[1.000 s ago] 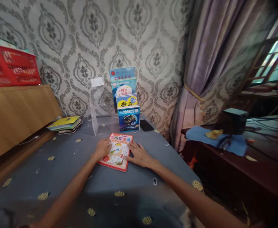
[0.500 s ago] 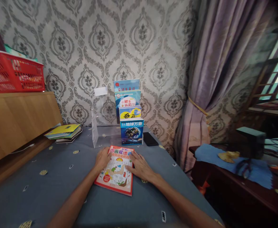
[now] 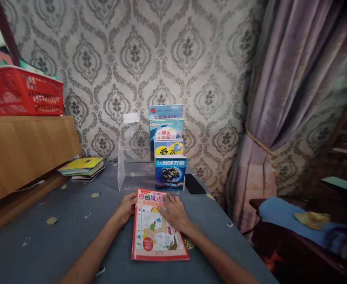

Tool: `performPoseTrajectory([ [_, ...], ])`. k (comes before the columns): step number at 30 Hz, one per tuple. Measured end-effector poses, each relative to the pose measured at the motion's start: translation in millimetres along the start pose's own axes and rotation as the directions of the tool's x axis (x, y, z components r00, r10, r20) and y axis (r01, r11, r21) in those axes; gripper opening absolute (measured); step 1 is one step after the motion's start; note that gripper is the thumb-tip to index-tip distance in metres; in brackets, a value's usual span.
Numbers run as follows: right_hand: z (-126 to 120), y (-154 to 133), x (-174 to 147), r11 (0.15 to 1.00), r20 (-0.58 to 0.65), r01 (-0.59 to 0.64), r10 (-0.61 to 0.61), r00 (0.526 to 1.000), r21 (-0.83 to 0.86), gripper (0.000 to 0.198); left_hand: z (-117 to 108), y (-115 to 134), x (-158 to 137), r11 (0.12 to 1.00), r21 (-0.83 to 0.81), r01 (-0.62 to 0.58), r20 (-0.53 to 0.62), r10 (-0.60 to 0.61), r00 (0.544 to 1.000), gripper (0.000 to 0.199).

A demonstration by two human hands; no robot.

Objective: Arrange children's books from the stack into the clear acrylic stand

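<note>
A red-bordered children's picture book (image 3: pixel 158 236) lies face up on the grey-blue cloth, its cover showing Chinese lettering and a drawn scene. My left hand (image 3: pixel 126 208) holds its upper left edge, with the fingers curled at the border. Across the upper right of the cover rests my right hand (image 3: pixel 175 212), its fingers stretched out and lying flat. Just beyond the book stands a clear acrylic display rack (image 3: pixel 137 177). In the rack's right side several books are stepped upright, with a blue earth book (image 3: pixel 171 173) at the front.
A dark phone (image 3: pixel 194 184) lies right of the rack. A stack of thin books (image 3: pixel 83 167) sits at the left, beside a wooden headboard (image 3: pixel 28 150) bearing a red basket (image 3: pixel 25 90). Purple curtains (image 3: pixel 274 98) and a side table with a blue cloth (image 3: pixel 280 215) are on the right.
The picture book has turned straighter and sits nearer in the view. My left hand has shifted to its edge, while my right hand stays flat on the cover. The camera view has also shifted.
</note>
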State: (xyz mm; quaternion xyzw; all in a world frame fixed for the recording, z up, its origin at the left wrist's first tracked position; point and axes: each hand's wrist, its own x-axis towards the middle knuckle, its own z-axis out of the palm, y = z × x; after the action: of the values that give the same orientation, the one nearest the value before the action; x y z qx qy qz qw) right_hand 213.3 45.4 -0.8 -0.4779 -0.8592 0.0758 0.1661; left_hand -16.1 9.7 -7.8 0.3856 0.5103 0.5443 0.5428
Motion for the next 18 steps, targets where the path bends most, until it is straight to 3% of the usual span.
performPoseTrajectory([
  [11,9,15,4,0.945,0.007,-0.029,0.028,1.000,0.326,0.066,6,-3,-3,0.941,-0.336,-0.033,0.061,0.057,0.996,0.042],
  [15,14,18,3,0.827,-0.013,-0.038,0.056,0.998,0.561,0.077,9,-3,-6,0.929,-0.366,-0.047,0.081,0.083,0.993,0.040],
  [18,16,12,-1,0.672,-0.026,-0.014,0.050,0.998,0.740,0.083,12,-1,-9,0.925,-0.376,-0.058,0.073,0.092,0.993,0.040],
])
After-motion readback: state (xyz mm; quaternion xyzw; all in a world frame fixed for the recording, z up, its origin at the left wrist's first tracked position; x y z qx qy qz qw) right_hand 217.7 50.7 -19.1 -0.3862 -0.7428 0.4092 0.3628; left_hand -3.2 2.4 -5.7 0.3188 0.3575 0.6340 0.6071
